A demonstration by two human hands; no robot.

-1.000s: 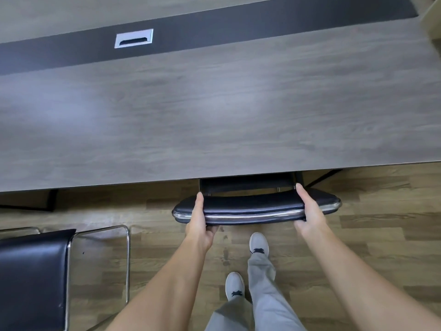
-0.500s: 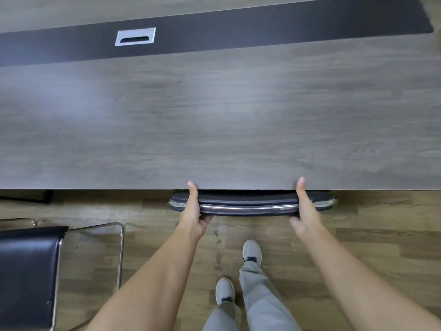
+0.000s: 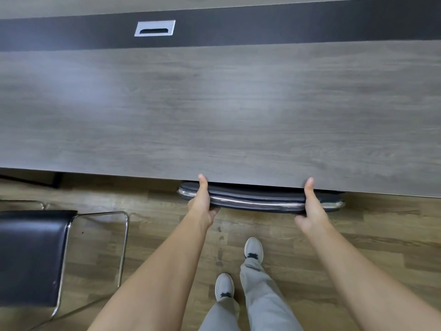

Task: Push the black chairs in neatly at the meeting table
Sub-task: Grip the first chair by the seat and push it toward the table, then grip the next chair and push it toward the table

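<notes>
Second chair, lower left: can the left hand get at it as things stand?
Probably yes, once freed: the left hand grips the pushed-in chair, and only bare floor shows between it and the second chair.

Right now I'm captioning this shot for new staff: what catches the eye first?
Two hands, left hand and right hand, grip the top of a black chair back tucked against the edge of the grey meeting table. A second black chair stands pulled out at lower left.

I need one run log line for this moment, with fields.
step: chair push | left hand: grips chair back | right hand: grips chair back | chair back: at table edge | second chair: out
</notes>
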